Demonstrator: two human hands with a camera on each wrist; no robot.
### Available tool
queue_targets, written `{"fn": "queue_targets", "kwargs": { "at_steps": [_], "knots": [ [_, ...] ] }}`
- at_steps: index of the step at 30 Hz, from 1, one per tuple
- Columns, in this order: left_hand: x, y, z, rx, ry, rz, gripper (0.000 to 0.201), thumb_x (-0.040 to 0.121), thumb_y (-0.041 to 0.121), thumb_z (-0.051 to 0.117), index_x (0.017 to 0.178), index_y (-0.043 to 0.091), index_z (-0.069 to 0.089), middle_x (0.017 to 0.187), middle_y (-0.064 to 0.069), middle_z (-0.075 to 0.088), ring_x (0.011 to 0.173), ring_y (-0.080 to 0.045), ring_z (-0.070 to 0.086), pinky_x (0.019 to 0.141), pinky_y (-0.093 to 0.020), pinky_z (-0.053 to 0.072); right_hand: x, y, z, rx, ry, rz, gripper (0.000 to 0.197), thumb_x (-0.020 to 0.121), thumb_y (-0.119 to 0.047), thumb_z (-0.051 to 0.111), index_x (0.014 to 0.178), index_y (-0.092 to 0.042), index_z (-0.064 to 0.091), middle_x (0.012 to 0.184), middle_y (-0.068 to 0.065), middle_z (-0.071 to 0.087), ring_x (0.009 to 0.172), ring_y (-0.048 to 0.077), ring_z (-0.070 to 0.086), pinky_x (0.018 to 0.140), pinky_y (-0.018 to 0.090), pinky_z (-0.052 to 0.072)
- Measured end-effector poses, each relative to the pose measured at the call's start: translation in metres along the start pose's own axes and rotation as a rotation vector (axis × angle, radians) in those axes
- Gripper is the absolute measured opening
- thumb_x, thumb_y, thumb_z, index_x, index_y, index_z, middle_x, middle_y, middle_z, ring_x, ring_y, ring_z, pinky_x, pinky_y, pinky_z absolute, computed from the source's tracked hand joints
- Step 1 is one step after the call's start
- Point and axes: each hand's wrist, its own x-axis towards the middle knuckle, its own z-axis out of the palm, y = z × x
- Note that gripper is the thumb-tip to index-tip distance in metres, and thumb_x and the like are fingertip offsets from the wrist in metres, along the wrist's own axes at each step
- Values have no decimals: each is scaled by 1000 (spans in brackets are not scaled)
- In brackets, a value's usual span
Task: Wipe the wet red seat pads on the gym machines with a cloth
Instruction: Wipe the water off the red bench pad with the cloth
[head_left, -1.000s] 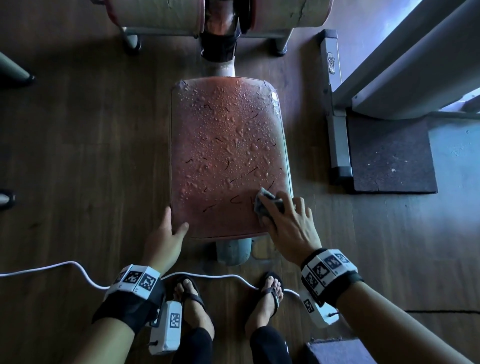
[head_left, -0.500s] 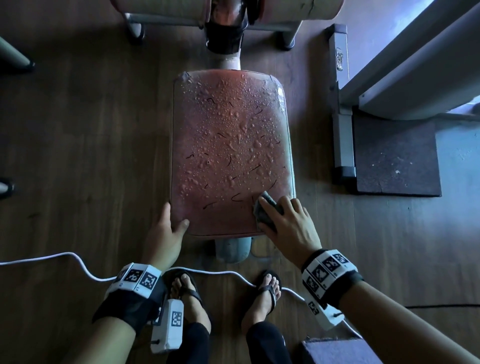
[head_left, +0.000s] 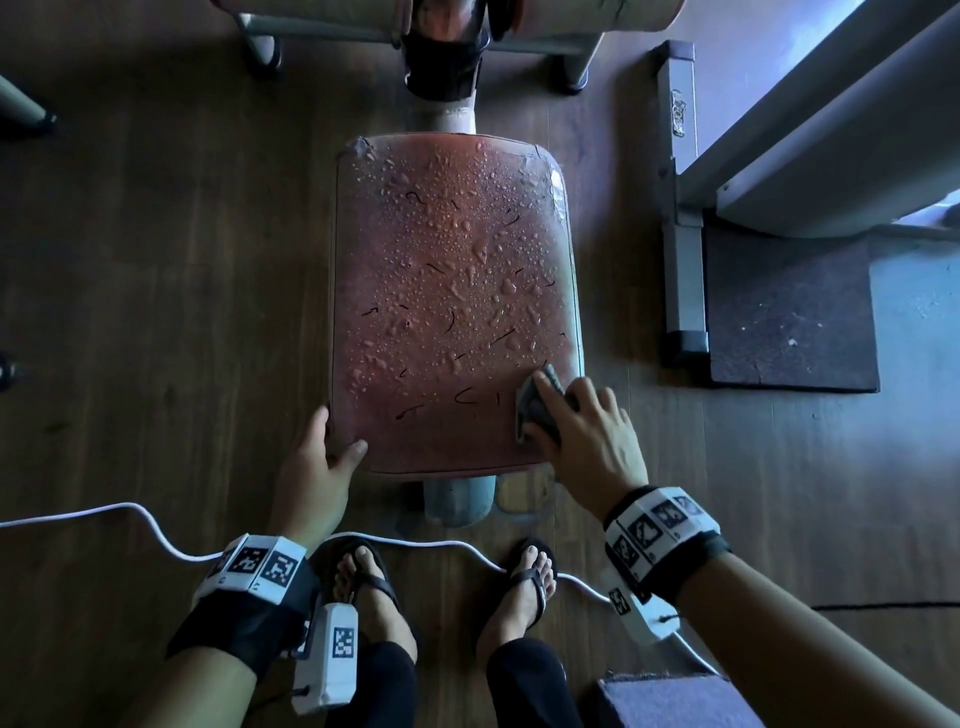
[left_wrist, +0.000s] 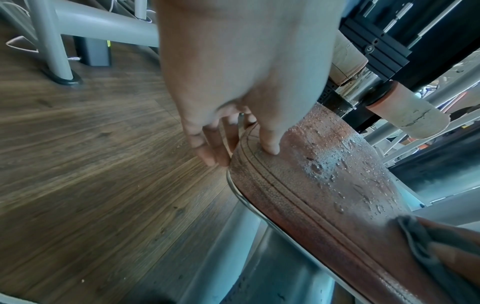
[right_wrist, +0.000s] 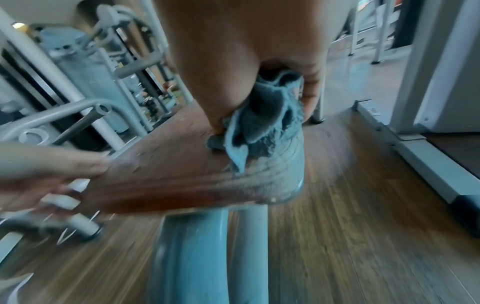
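A red seat pad (head_left: 452, 291) covered in water drops and dark hair strands fills the middle of the head view; its near strip looks wiped. My right hand (head_left: 582, 431) grips a crumpled grey cloth (head_left: 535, 402) and presses it onto the pad's near right corner. In the right wrist view the cloth (right_wrist: 262, 125) bunches under my palm on the pad (right_wrist: 166, 172). My left hand (head_left: 317, 462) holds the pad's near left corner, thumb on top and fingers down the side. In the left wrist view the thumb (left_wrist: 269, 139) presses the pad's seam (left_wrist: 298, 185).
The pad sits on a grey post (head_left: 457, 499) over a dark wood floor (head_left: 156, 312). A white cable (head_left: 156, 530) runs across the floor by my sandalled feet (head_left: 374, 582). A grey machine base (head_left: 680, 208) and dark mat (head_left: 789, 312) lie to the right. Padded rollers (head_left: 587, 15) stand beyond.
My right hand has slid the cloth slightly to the right along the pad's near edge. The left hand stays on the near left corner. My head has leaned closer.
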Motion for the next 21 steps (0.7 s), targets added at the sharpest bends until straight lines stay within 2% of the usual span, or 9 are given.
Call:
{"fn": "queue_targets", "kwargs": {
  "at_steps": [3, 9, 11, 14, 16, 19, 21],
  "knots": [
    [0, 0, 0, -20, -2, -8, 69, 96, 28, 61, 154, 11, 28, 152, -11, 43, 141, -26, 39, 113, -41, 34, 12, -1, 0, 18, 13, 117, 59, 90, -49, 58, 142, -24, 46, 115, 10, 52, 96, 34, 51, 73, 46, 50],
    [-1, 3, 1, -10, 13, -9, 68, 96, 23, 62, 153, 7, 29, 151, -14, 44, 139, -29, 41, 110, -37, 32, -13, -9, 1, -16, -16, 56, 59, 89, -49, 56, 142, -26, 45, 116, 7, 51, 97, 31, 52, 73, 48, 52],
    [0, 1, 1, -23, 9, -2, 68, 95, 24, 62, 153, 8, 30, 149, -13, 46, 138, -29, 43, 111, -39, 33, 3, -5, -2, -6, -14, 91, 60, 90, -49, 56, 144, -27, 42, 123, 7, 48, 101, 32, 51, 76, 48, 52],
    [1, -4, 2, -37, 2, 1, 67, 96, 29, 62, 153, 12, 31, 146, -10, 51, 135, -28, 47, 110, -45, 39, 20, -4, -3, -3, 10, 151, 60, 92, -47, 53, 145, -23, 39, 141, 4, 38, 109, 33, 47, 80, 48, 49],
    [1, -4, 3, -36, 21, -2, 66, 95, 27, 62, 152, 10, 32, 146, -12, 51, 134, -28, 48, 110, -44, 39, 13, -9, 0, -43, 20, 100, 59, 94, -44, 49, 146, -19, 37, 147, 0, 34, 107, 30, 44, 79, 49, 49],
    [1, -4, 5, -34, 34, -9, 68, 95, 26, 63, 152, 7, 31, 148, -16, 48, 136, -30, 45, 110, -42, 36, -3, -9, 7, -113, -9, -16, 57, 96, -44, 43, 147, -18, 37, 144, -4, 39, 102, 27, 44, 77, 48, 47],
    [2, -6, 6, -32, 29, -10, 69, 95, 27, 62, 153, 8, 30, 149, -16, 46, 138, -30, 43, 110, -42, 35, 5, -1, 6, -93, 3, 34, 54, 97, -43, 43, 146, -20, 38, 143, -6, 41, 101, 28, 45, 77, 47, 47]
  ]
}}
